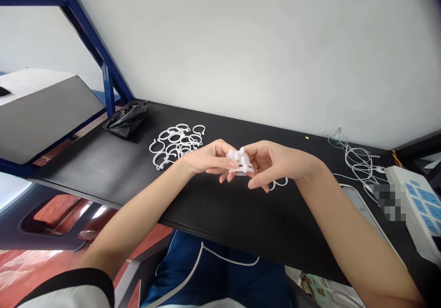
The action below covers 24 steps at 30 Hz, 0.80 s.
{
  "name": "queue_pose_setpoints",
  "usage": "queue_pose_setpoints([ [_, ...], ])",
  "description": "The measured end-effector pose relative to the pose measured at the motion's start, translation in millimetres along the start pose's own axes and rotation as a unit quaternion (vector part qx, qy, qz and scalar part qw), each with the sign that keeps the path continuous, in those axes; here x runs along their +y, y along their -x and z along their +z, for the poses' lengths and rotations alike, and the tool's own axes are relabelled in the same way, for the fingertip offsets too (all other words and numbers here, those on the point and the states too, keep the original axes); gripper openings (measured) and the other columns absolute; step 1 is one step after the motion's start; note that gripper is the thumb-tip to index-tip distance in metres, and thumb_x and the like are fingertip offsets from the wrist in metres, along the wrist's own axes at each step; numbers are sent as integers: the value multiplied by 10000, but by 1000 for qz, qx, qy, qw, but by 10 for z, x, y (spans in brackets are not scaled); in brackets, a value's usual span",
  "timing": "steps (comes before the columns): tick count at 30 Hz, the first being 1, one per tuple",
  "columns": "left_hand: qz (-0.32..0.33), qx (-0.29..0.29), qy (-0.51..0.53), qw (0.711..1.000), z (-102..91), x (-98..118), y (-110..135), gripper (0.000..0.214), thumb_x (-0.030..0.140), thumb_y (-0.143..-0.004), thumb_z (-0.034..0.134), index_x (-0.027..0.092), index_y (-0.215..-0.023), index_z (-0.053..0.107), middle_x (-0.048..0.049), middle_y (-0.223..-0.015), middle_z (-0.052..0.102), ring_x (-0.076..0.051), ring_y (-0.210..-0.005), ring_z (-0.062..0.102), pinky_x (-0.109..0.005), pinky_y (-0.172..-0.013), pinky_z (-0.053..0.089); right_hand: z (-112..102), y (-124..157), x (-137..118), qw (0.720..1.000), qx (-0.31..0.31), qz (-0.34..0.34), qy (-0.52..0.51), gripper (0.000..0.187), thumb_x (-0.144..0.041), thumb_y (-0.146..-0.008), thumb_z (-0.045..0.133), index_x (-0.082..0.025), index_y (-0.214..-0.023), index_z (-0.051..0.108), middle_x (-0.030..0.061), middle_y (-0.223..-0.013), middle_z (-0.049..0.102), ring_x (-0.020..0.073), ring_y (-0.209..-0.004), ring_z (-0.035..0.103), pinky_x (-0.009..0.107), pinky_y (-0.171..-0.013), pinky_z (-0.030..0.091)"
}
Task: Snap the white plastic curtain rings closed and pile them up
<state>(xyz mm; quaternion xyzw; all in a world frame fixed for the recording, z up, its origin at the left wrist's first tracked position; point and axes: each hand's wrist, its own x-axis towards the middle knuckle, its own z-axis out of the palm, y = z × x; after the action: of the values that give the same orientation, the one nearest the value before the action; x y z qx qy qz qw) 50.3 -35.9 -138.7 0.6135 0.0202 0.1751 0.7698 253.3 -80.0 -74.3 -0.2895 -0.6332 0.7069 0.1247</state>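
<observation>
Above the black table, a bunch of white plastic curtain rings (241,161) is held between my two hands. My left hand (212,157) grips its left side, thumb across the front and fingers behind. At its right end, my right hand (275,163) has its fingers curled against the bunch, while the thumb sits lower and a little apart. The fingers hide part of the bunch. Left of my hands, a loose pile of white curtain rings (176,138) lies on the table. A few more rings (283,182) lie partly hidden below my right hand.
The black table (220,211) runs along a pale wall. A black plastic bag (127,118) rests at its far left. To the right are tangled white cables (358,161), a phone (358,202) partly behind my forearm, and a white power strip (413,207). Blue metal posts (109,89) stand left.
</observation>
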Motion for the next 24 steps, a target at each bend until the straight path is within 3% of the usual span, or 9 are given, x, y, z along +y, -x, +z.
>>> queue_pose_setpoints([
  [3, 16, 13, -10, 1000, 13, 15, -4, 231, 355, -839, 704, 125, -838, 721, -4, -642, 672, 17, -328, 366, -130, -451, 497, 57, 1, -26, 999, 24, -5, 26, 375, -190, -661, 841, -155, -984, 655, 24, -934, 709, 77, -670, 645, 146, -515, 534],
  [6, 27, 11, -24, 999, 30, 47, 8, 245, 353, -812, 728, 109, -800, 716, -18, -601, 663, 2, -320, 396, -111, -370, 419, 151, -68, -24, 998, 51, -40, 21, 339, -344, -715, 805, -138, -954, 680, 73, -948, 733, 129, -709, 679, 165, -475, 521],
  [7, 31, 13, -27, 999, 35, 63, 17, 247, 351, -801, 737, 106, -786, 714, -24, -592, 664, -8, -322, 417, -109, -350, 393, 189, -104, -18, 996, 68, -64, 4, 350, -449, -760, 748, -127, -883, 689, 86, -891, 737, 152, -696, 687, 177, -446, 509],
  [9, 43, 16, -39, 998, 47, 102, 41, 249, 351, -778, 752, 107, -754, 710, -46, -610, 685, -35, -346, 480, -115, -331, 369, 269, -179, -5, 988, 107, -101, -47, 596, -681, -842, 505, -132, -668, 656, 94, -681, 700, 185, -620, 685, 200, -371, 457],
  [11, 55, 9, -62, 997, 64, 145, 67, 251, 359, -782, 743, 114, -739, 714, -78, -685, 724, -50, -372, 520, -122, -322, 354, 348, -235, -2, 980, 135, -110, -93, 733, -787, -834, 349, -171, -501, 564, 73, -508, 605, 179, -517, 640, 222, -345, 420],
  [15, 82, -7, -66, 994, 112, 211, 106, 269, 385, -810, 712, 140, -700, 698, -63, -668, 728, -22, -317, 450, -130, -323, 353, 445, -264, -24, 965, 174, -119, -157, 727, -809, -800, 390, -231, -361, 423, -16, -340, 319, 110, -345, 412, 269, -399, 461],
  [17, 63, 12, -61, 996, 128, 230, 117, 324, 441, -765, 745, 142, -664, 672, -47, -604, 705, -32, -311, 456, -142, -335, 385, 452, -267, -22, 962, 176, -132, -161, 730, -808, -796, 395, -243, -334, 393, -22, -331, 265, 111, -332, 362, 289, -421, 479],
  [20, 5, 39, -78, 996, 134, 250, 129, 420, 543, -692, 772, 139, -645, 670, -65, -607, 705, -61, -343, 507, -152, -332, 397, 421, -279, 19, 967, 169, -136, -136, 730, -821, -784, 391, -244, -337, 407, -12, -333, 304, 136, -349, 425, 320, -455, 500],
  [24, -7, 23, -80, 997, 126, 255, 133, 334, 483, -769, 733, 149, -771, 719, -73, -707, 731, -45, -352, 503, -161, -373, 439, 328, -268, 87, 974, 170, -119, -94, 741, -822, -800, 358, -221, -383, 478, 3, -357, 392, 163, -414, 549, 295, -457, 463],
])
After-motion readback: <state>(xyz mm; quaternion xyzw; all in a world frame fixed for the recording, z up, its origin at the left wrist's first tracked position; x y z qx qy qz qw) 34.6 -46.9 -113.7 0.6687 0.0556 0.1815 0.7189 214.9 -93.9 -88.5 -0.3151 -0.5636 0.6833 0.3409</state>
